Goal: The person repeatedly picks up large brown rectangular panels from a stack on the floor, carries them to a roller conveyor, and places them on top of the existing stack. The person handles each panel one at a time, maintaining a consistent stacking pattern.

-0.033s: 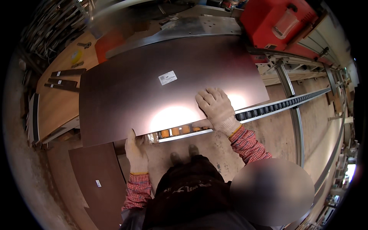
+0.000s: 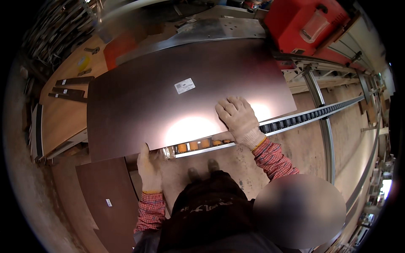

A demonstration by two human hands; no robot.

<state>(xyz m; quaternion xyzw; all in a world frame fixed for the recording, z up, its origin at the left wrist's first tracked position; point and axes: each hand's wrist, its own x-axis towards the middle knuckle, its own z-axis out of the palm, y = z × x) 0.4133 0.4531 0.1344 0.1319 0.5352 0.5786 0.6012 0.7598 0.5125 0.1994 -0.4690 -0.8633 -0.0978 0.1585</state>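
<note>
A large brown panel with a glossy surface and a white label lies in front of me. At its near edge, left of the middle, my left hand in a cream knit glove is closed on the panel, thumb on top and fingers hidden underneath. Farther right, my gloved right hand is closed over the same edge. Its fingers lie together on the top face, and its thumb shows along and below the edge. Orange and black rollers in a metal rail show just under the panel's edge.
The roller rail runs off to the far right. Behind stands a red machine. Narrow dark strips and a yellow tape roll lie on a wooden table at left. Another brown panel is lower left.
</note>
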